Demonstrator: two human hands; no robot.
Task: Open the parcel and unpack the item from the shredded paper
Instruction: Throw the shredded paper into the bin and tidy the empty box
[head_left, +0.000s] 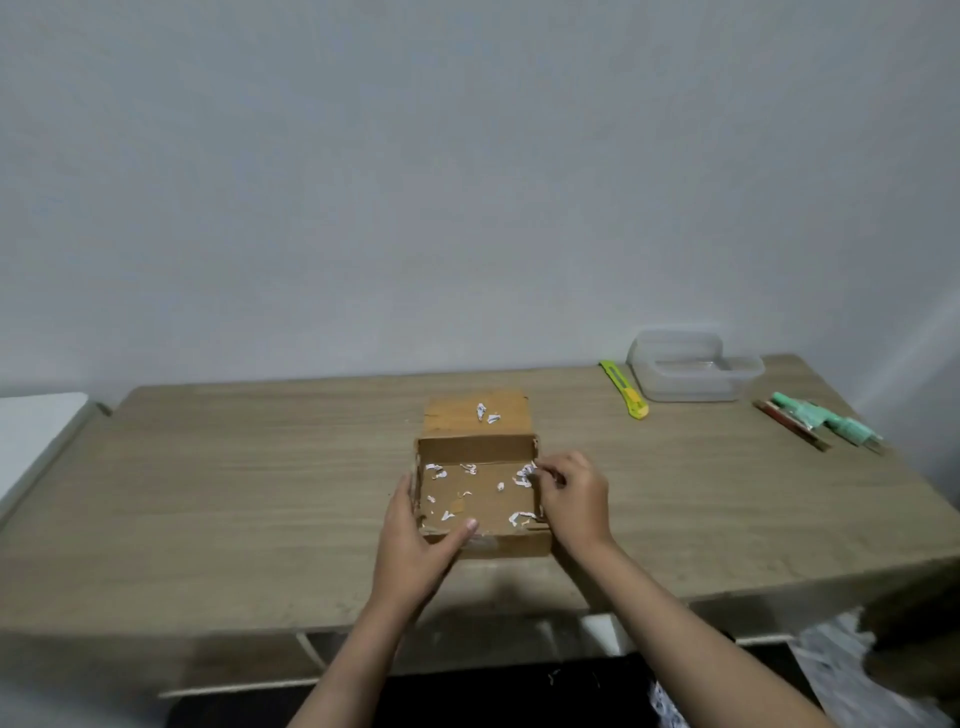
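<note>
Head view. We see the cardboard parcel (480, 493) open at the middle of the wooden table (208, 493), its lid flap (475, 415) laid back flat on the far side. Only scattered white scraps of shredded paper (523, 475) lie on the box floor, with two more scraps on the flap.

Left hand (415, 545): placed at the near-left corner of the parcel, fingers along the left wall and thumb stretched across the near edge, so the corner sits clasped between them.

Right hand (574, 499): at the right wall of the parcel, fingers curled inward with the tips at a clump of shredded paper in the far-right corner. We read this as a pinch on the scraps, though blur keeps us from being certain of the contact.

At the far right of the table: a yellow-green utility knife (625, 389), and just right of it a clear plastic container (693, 371). Further right, near the table edge, lies a green wrapped item (823, 423) beside thin dark sticks (789, 425); we cannot tell what either is.
</note>
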